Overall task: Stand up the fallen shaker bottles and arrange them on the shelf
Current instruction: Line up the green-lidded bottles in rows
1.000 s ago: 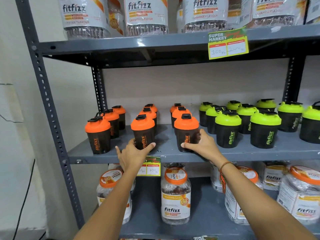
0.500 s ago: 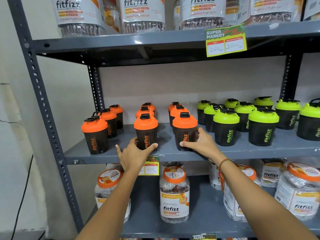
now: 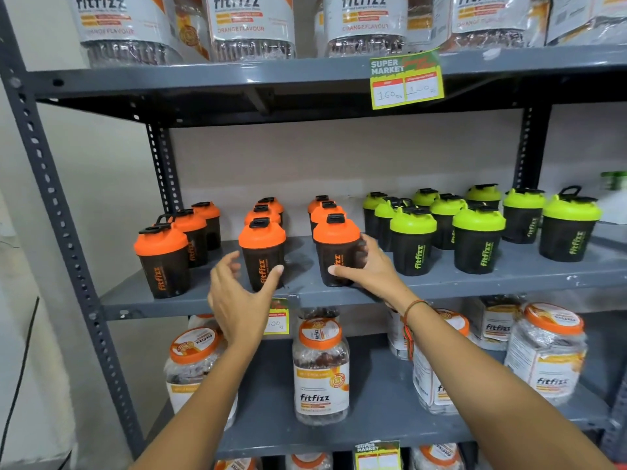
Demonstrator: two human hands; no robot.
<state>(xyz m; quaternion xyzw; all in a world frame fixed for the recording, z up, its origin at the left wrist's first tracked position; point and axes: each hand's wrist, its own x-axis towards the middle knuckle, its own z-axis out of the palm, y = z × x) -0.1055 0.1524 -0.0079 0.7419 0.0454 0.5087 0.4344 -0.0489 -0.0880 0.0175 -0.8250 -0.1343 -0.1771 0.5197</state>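
**Both hands at the front row of shakers**

We are looking at the middle shelf [image 3: 203,301] of a grey metal rack, and we are taking the centre front orange shaker [image 3: 263,254] as our landmark. Every shaker bottle we can see here is standing upright.

Far to the left of the landmark, the left front orange shaker [image 3: 163,261] is standing near the shelf's front edge, with two more orange-lidded ones lining up behind it. Just left of and below the landmark, our left hand [image 3: 241,300] is hovering with its fingers spread and loosely curled; the thumb tip is lying against the landmark's lower right side, while the other fingers are standing apart from its left side, so the hand is released rather than gripping. More orange lids are showing directly behind the landmark.

Just right of the landmark, the right front orange shaker [image 3: 336,254] is standing at the same depth, and our right hand [image 3: 368,271] is wrapping around its lower body, thumb across the front and fingers around the right side, grasping it. Further right, the green-lidded shakers [image 3: 478,242] are filling the rest of the shelf in rows.

Above the landmark, large fitfizz jars [image 3: 252,27] are sitting on the top shelf beside a price tag [image 3: 405,81]. Below the landmark, orange-lidded fitfizz jars [image 3: 320,368] are standing on the lower shelf.
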